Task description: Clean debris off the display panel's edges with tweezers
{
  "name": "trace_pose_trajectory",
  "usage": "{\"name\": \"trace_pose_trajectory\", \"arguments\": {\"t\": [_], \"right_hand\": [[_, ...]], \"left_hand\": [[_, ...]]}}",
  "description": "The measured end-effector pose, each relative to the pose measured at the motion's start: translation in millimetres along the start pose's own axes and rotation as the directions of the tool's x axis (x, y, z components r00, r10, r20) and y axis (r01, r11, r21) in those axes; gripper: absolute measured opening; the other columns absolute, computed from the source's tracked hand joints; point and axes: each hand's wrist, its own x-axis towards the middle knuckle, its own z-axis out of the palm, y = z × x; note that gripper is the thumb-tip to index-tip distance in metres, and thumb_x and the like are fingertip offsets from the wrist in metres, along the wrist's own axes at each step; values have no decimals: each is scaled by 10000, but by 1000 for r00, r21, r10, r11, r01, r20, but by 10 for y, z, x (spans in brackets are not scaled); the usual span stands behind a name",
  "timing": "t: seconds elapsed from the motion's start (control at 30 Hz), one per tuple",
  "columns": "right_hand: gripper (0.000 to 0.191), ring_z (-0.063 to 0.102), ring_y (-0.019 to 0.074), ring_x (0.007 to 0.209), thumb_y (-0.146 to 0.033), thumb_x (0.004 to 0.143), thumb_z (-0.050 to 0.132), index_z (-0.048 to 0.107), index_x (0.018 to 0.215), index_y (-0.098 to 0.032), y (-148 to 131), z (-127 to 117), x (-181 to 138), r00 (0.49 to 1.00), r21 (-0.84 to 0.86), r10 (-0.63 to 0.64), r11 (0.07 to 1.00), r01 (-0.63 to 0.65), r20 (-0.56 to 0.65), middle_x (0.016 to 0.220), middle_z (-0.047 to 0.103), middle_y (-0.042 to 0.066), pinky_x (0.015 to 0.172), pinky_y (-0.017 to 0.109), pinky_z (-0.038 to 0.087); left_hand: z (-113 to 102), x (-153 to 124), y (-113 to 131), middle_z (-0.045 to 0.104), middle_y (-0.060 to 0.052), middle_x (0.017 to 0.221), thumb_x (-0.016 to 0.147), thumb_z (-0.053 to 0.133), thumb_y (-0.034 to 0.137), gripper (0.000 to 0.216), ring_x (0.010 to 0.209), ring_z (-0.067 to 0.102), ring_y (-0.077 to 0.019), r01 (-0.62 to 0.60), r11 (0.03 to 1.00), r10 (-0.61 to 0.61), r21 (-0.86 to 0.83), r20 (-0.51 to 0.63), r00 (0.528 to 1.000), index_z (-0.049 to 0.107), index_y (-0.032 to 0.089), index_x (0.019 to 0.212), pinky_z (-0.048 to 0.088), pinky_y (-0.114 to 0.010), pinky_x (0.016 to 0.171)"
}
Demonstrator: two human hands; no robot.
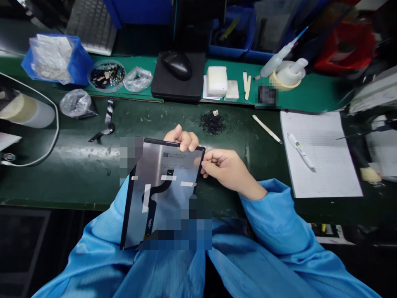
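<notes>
flat grey rectangular display panel with black border (pixel 161 186), held tilted above the dark green worktable (pixel 77 165) edge, over blue-sleeved lap. black flex cable curving down its back, white tape strips across it. left hand (pixel 182 138) at 12 o'clock, fingers curled over the top edge, grasping. right hand (pixel 225 167) at 2 o'clock, pinching the right edge. pile of black scraps (pixel 214 123) beyond at 12.
</notes>
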Motion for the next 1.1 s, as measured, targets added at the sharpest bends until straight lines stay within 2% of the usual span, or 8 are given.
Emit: {"name": "trace_pose_trajectory", "arguments": {"t": [0.3,0.43,0.63,0.77,0.83,0.9,1.0,1.1], "right_hand": [[152,502,100,477,-223,753,574,558,604,-194,53,15,15,995,-183,-87,980,76,-55,522,578,-21,476,230,361],[125,432,82,481,-194,710,562,567,585,-194,37,39,14,965,-249,-195,957,148,-174,524,542,-34,474,225,338],[116,506,124,467,-188,731,515,582,641,-217,36,-97,42,942,-63,-133,991,119,-309,503,539,-31,471,252,404],[240,433,116,411,-167,795,484,458,571,-248,78,-192,72,896,43,-163,979,198,-413,445,430,-47,447,260,399],[266,431,110,398,-197,845,513,492,583,-242,63,-203,83,874,37,-151,981,189,-461,440,435,-50,435,255,396],[189,485,109,422,-231,851,586,599,662,-218,23,-186,83,893,9,-126,990,144,-433,489,526,-37,439,246,412],[95,582,119,497,-272,831,677,689,790,-187,-35,-125,57,966,-21,-111,994,109,-234,643,677,9,481,245,470],[132,647,134,577,-306,866,677,698,839,-179,-39,-65,11,990,-9,-126,992,125,-70,753,737,41,558,261,527]], "left_hand": [[13,-4,-92,436,-14,570,1055,310,419,658,478,431,-108,-53,998,52,28,48,997,443,189,452,410,-264,500],[11,20,-73,408,-14,543,1067,270,421,693,485,410,-107,-58,998,59,25,-35,998,408,187,430,397,-255,506],[-103,97,-12,357,-19,542,1066,216,410,705,510,416,-115,35,996,-27,-86,96,995,345,183,410,445,-258,569],[-79,61,-4,312,-13,551,1056,228,422,664,504,372,-116,31,982,-14,-186,90,996,279,186,437,430,-260,555],[-40,32,1,300,-12,553,1056,225,420,656,508,361,-116,28,978,-12,-208,78,997,255,186,445,424,-261,550],[-14,19,10,293,-13,549,1062,205,412,658,512,362,-118,16,977,-2,-211,63,998,240,187,444,425,-260,554],[-17,39,24,283,-17,531,1069,149,429,689,498,345,-122,15,985,-6,-171,53,999,221,188,427,414,-259,535],[-56,77,31,279,-21,517,1068,94,454,724,480,319,-124,28,992,-21,-125,55,998,215,187,406,398,-261,507]]}}
